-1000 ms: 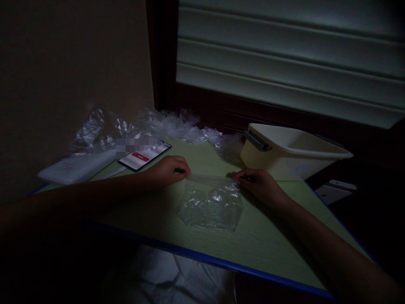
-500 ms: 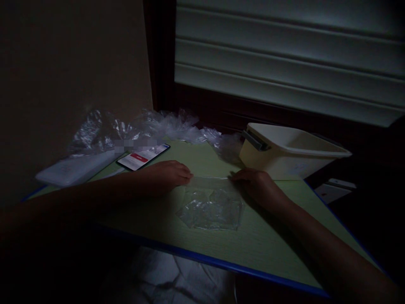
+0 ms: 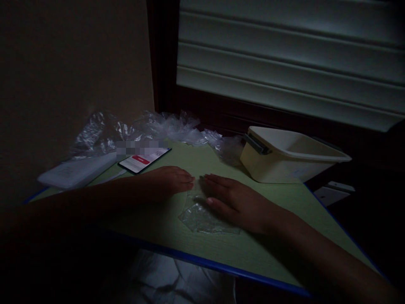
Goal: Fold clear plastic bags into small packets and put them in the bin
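Observation:
A clear, creased plastic bag [image 3: 198, 217] lies flat on the pale green table [image 3: 152, 226]. At its upper left corner my left hand [image 3: 166, 182] is closed, fingertips and thumb together on the edge. My right hand [image 3: 238, 200] rests palm down over the right part of the bag, its fingers stretched out to the left and the thumb apart. The fingertips of both hands are close to each other along the bag's upper edge. Much of the bag's right side is hidden under my right hand.
A cream plastic bin [image 3: 272, 164] with a dark handle stands at the back right. Crumpled clear plastic bags [image 3: 177, 126] line the back edge. A lit phone [image 3: 144, 161] and a white power bank [image 3: 74, 173] with a cable lie at left. White boxes [image 3: 332, 194] sit beyond the right edge.
My right hand has moved left from the bag's upper right corner, opened out and laid flat over the bag. My left hand has stayed nearly in place at the left corner.

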Tool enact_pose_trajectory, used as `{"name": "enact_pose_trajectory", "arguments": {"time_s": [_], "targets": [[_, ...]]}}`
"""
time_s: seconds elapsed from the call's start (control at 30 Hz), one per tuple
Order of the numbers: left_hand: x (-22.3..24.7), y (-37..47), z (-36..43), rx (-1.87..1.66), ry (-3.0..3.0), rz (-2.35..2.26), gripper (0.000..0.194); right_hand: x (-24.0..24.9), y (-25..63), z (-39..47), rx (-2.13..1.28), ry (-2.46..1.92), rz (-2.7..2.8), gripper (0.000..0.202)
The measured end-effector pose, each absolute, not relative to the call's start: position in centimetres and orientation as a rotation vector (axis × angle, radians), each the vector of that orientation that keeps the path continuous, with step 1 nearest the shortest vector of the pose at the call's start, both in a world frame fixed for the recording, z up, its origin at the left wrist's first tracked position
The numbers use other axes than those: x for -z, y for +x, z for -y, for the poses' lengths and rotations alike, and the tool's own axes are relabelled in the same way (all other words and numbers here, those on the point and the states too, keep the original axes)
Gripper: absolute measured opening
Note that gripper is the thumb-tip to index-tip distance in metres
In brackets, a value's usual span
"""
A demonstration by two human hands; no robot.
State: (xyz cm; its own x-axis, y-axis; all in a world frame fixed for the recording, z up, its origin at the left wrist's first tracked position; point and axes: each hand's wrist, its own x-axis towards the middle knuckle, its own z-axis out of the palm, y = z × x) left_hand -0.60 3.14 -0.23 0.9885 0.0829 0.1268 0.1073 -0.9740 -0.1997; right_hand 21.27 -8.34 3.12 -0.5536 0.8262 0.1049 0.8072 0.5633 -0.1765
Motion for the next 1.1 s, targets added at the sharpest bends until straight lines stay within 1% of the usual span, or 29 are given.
{"name": "enact_pose_trajectory", "arguments": {"time_s": [0.1,0.17,0.27,0.37,0.53,0.63,0.73,0.8,0.9,1.1], "targets": [[0.4,-0.7,-3.2,0.197,-2.912,0.138,0.031,-3.0,20.2,8.3,-0.235,-1.418,2.682,0.068],[0.5,-0.8,-3.3,0.202,-2.919,0.144,0.034,-2.8,20.3,8.3,-0.272,-1.45,2.721,0.072],[0.5,-0.8,-3.4,0.18,-2.944,0.165,0.038,-2.7,21.6,8.6,-0.309,-1.539,2.745,0.074],[0.6,-0.6,-3.6,0.136,-2.964,0.207,0.037,-3.0,23.6,9.0,-0.385,-1.668,2.672,0.078],[0.6,-0.6,-3.6,0.135,-2.958,0.219,0.041,-3.2,26.8,9.8,-0.622,-1.863,2.504,0.079],[0.4,-0.7,-3.4,0.12,-2.947,0.206,0.043,-3.1,28.0,10.1,-0.734,-1.889,2.408,0.078],[0.3,-0.7,-3.4,0.119,-2.956,0.204,0.043,-2.9,28.7,9.6,-0.782,-1.815,2.278,0.068],[0.4,-0.7,-3.6,0.139,-2.964,0.21,0.041,-2.6,28.9,8.8,-0.706,-1.741,2.203,0.057],[0.6,-0.7,-3.8,0.171,-2.962,0.212,0.038,-1.8,28.9,7.1,-0.492,-1.716,2.072,0.041],[0.6,-0.5,-3.6,0.285,-2.936,0.126,0.036,0.1,28.4,4.6,-0.423,-1.725,1.984,0.024]]}}
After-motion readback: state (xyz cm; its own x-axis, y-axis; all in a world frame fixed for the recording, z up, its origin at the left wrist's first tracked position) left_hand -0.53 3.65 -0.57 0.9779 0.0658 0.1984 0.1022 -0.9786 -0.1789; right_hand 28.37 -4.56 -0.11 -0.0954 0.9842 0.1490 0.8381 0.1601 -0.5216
